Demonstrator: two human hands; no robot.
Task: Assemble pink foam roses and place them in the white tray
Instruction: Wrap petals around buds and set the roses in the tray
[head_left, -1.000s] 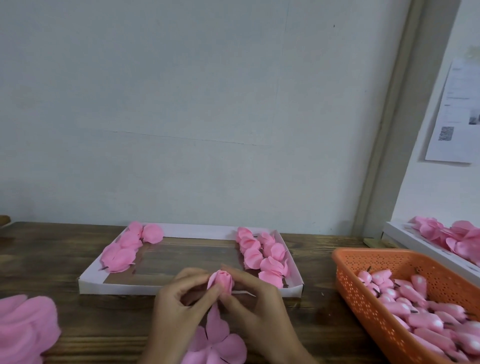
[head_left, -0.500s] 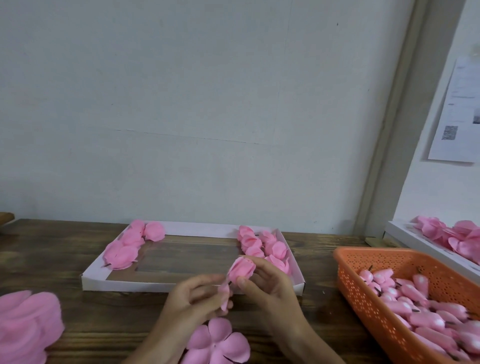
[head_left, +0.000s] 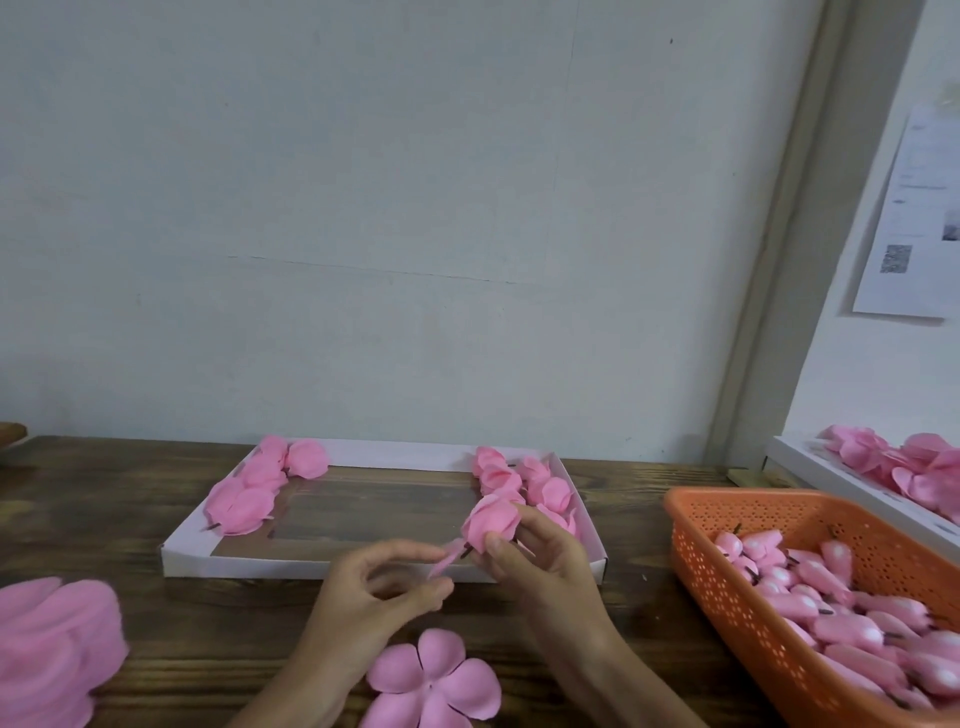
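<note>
Above the front wall of the white tray (head_left: 322, 564), right hand (head_left: 540, 564) grips the rose (head_left: 491, 519), left hand (head_left: 374, 587) pinches its loose petal (head_left: 448, 560), so I'd wrap it snug.

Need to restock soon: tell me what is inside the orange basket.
The orange basket holds a heap of pink foam buds with short dark stems. The buds cover its floor, and its near end is cut off.

You're at a handcraft assembly bench: bare wall (head_left: 415, 208), wooden table (head_left: 93, 499), batch supplies all round your fingers (head_left: 400, 551), with an orange basket (head_left: 727, 597) of foam buds (head_left: 831, 613) to their right, stacked petals (head_left: 47, 644) left, a white tray (head_left: 249, 566) of finished roses (head_left: 550, 491) just beyond.
</note>
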